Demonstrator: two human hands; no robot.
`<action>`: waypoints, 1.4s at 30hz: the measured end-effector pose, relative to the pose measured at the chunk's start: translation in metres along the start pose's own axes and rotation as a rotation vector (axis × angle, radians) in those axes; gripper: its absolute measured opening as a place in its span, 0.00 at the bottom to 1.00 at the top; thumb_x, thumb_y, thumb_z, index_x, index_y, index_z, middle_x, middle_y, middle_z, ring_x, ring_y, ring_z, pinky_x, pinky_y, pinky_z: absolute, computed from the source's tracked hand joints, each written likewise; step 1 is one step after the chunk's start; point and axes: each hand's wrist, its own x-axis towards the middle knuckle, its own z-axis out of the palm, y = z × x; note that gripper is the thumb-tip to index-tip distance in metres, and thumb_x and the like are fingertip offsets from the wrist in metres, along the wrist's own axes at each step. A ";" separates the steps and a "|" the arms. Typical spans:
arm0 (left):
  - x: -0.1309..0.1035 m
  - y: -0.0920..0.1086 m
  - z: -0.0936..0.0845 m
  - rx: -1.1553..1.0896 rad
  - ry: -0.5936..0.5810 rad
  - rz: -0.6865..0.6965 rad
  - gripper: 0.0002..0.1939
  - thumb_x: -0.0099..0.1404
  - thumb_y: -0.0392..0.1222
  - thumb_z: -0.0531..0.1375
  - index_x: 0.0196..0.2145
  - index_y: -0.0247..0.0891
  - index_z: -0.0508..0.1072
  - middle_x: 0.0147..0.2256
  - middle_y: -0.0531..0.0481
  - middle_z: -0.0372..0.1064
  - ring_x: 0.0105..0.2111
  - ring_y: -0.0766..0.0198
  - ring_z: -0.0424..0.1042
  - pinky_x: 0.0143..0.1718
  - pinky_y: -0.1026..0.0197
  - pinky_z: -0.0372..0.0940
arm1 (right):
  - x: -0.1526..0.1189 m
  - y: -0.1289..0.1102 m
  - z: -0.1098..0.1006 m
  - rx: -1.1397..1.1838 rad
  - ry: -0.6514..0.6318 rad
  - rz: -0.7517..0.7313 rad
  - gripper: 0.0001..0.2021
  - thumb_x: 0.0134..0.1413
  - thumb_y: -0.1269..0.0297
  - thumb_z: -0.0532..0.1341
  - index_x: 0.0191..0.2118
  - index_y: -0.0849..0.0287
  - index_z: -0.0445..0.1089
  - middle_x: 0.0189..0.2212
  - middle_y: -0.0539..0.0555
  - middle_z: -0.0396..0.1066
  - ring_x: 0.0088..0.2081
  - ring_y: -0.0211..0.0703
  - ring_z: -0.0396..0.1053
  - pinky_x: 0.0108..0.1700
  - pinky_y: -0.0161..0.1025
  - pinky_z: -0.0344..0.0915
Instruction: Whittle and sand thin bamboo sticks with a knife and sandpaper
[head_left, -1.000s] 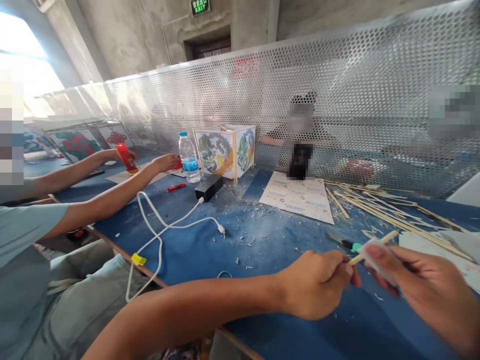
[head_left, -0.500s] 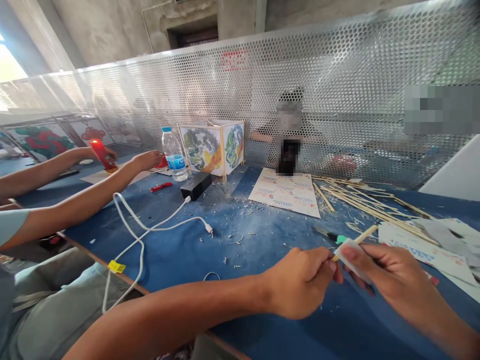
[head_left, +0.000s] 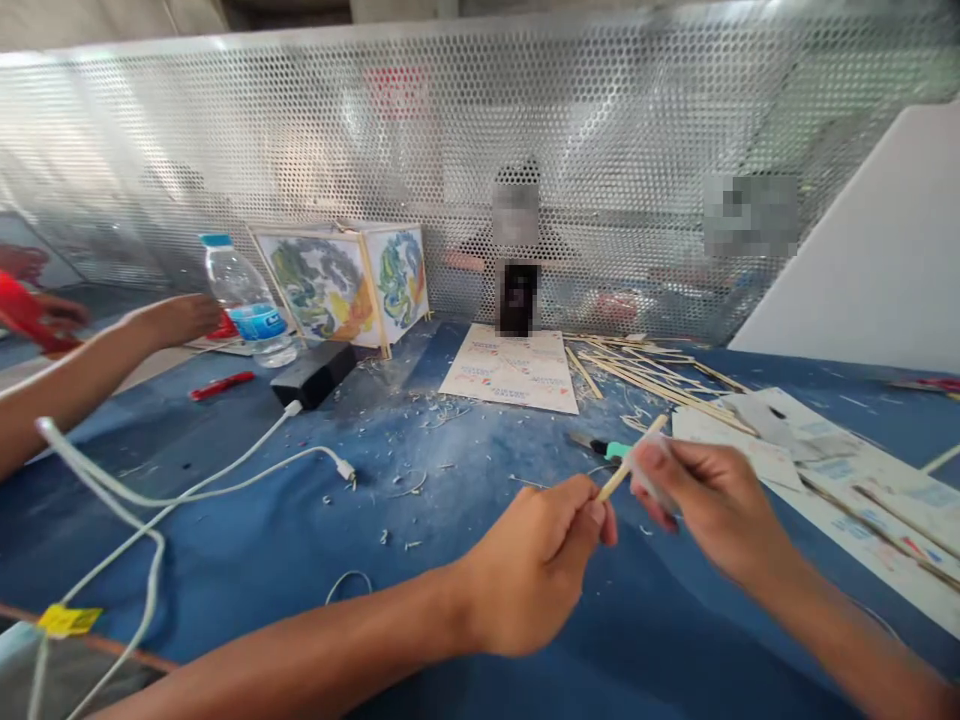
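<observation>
Low over the blue table, my left hand (head_left: 529,570) is closed around the lower end of a thin wooden stick (head_left: 615,484). The stick slants up and to the right, its pale tip showing past my other hand. A small whitish folded sheet that looks like sandpaper (head_left: 646,465) is pinched by my right hand (head_left: 720,505) against the stick. Thumb on top, fingers below, that hand presses the sheet around the stick's upper part. Just behind lies a craft knife (head_left: 611,449) with a black and green handle, partly hidden by the stick and the sheet.
Several thin sticks (head_left: 667,385) lie at the back right beside printed sheets (head_left: 517,375). A painted lantern frame (head_left: 375,290), water bottle (head_left: 259,315), black box (head_left: 315,375) and white cable (head_left: 202,490) occupy the left. A co-worker's arm (head_left: 97,360) reaches in. A perforated metal screen (head_left: 600,130) stands behind.
The view has swung right and nearer the table, so everything appears shifted left. Both hands keep their hold on the stick and the whitish sheet, which sits a little lower along the stick.
</observation>
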 end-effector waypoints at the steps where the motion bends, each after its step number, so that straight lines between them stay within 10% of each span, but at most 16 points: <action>1: 0.000 0.000 0.000 -0.009 -0.009 0.004 0.17 0.78 0.47 0.42 0.35 0.39 0.63 0.20 0.61 0.50 0.19 0.71 0.51 0.23 0.65 0.50 | -0.001 -0.002 0.001 -0.025 -0.077 -0.006 0.25 0.63 0.47 0.60 0.20 0.58 0.68 0.14 0.48 0.63 0.17 0.34 0.59 0.20 0.33 0.56; 8: 0.001 0.004 -0.003 0.040 -0.058 -0.042 0.17 0.78 0.49 0.41 0.36 0.41 0.61 0.20 0.61 0.50 0.20 0.69 0.52 0.23 0.64 0.51 | -0.002 -0.009 0.005 0.023 0.130 -0.040 0.23 0.64 0.49 0.60 0.21 0.58 0.66 0.13 0.46 0.61 0.16 0.31 0.57 0.19 0.32 0.54; 13: 0.004 0.004 -0.004 0.088 -0.063 -0.020 0.16 0.78 0.47 0.41 0.37 0.40 0.62 0.23 0.60 0.53 0.22 0.69 0.54 0.25 0.64 0.53 | -0.001 -0.009 0.005 -0.012 -0.097 -0.044 0.25 0.62 0.51 0.63 0.17 0.59 0.66 0.12 0.47 0.61 0.16 0.30 0.55 0.18 0.32 0.51; 17: 0.004 0.003 -0.002 0.069 -0.074 -0.050 0.18 0.78 0.50 0.39 0.37 0.42 0.61 0.20 0.61 0.48 0.19 0.68 0.51 0.23 0.63 0.51 | 0.001 -0.009 0.001 0.100 0.137 -0.091 0.23 0.64 0.52 0.61 0.20 0.58 0.66 0.13 0.45 0.60 0.16 0.29 0.55 0.18 0.31 0.51; 21: 0.004 0.001 0.001 0.022 -0.038 -0.012 0.19 0.77 0.53 0.40 0.37 0.42 0.62 0.22 0.60 0.50 0.20 0.68 0.51 0.23 0.64 0.51 | 0.000 -0.011 0.002 0.070 -0.181 -0.075 0.20 0.63 0.54 0.63 0.22 0.59 0.71 0.14 0.46 0.62 0.16 0.30 0.56 0.18 0.31 0.52; 25: 0.003 0.002 0.002 -0.030 -0.020 -0.074 0.21 0.77 0.56 0.39 0.36 0.42 0.62 0.21 0.60 0.47 0.20 0.68 0.50 0.22 0.64 0.50 | 0.000 -0.013 0.001 0.106 0.045 -0.106 0.22 0.64 0.53 0.62 0.21 0.59 0.68 0.14 0.45 0.61 0.16 0.29 0.56 0.18 0.30 0.52; 30: 0.001 0.004 0.000 0.023 -0.056 -0.081 0.23 0.76 0.58 0.39 0.36 0.42 0.63 0.22 0.59 0.50 0.22 0.67 0.53 0.25 0.64 0.55 | -0.001 -0.013 -0.001 0.066 -0.127 -0.104 0.21 0.62 0.55 0.63 0.21 0.60 0.68 0.13 0.45 0.61 0.16 0.29 0.57 0.18 0.31 0.52; 34: 0.000 0.002 0.000 0.019 -0.021 -0.110 0.24 0.75 0.60 0.40 0.36 0.42 0.65 0.24 0.57 0.53 0.24 0.66 0.55 0.28 0.64 0.58 | -0.001 -0.013 0.000 0.113 0.066 -0.133 0.21 0.64 0.55 0.62 0.21 0.59 0.68 0.13 0.45 0.61 0.16 0.29 0.57 0.19 0.31 0.53; 38: 0.000 -0.002 0.004 -0.001 0.009 -0.096 0.23 0.74 0.60 0.43 0.36 0.42 0.67 0.24 0.55 0.57 0.25 0.65 0.57 0.29 0.64 0.60 | -0.001 -0.014 0.002 0.109 -0.149 -0.099 0.21 0.62 0.56 0.63 0.20 0.59 0.67 0.13 0.45 0.61 0.16 0.29 0.57 0.18 0.31 0.52; 42: -0.001 -0.003 0.008 -0.066 0.103 -0.092 0.22 0.73 0.60 0.47 0.35 0.41 0.68 0.24 0.54 0.58 0.25 0.65 0.57 0.28 0.65 0.61 | -0.002 -0.016 0.001 0.115 0.058 -0.137 0.23 0.64 0.55 0.62 0.19 0.59 0.65 0.12 0.45 0.59 0.16 0.30 0.56 0.19 0.32 0.53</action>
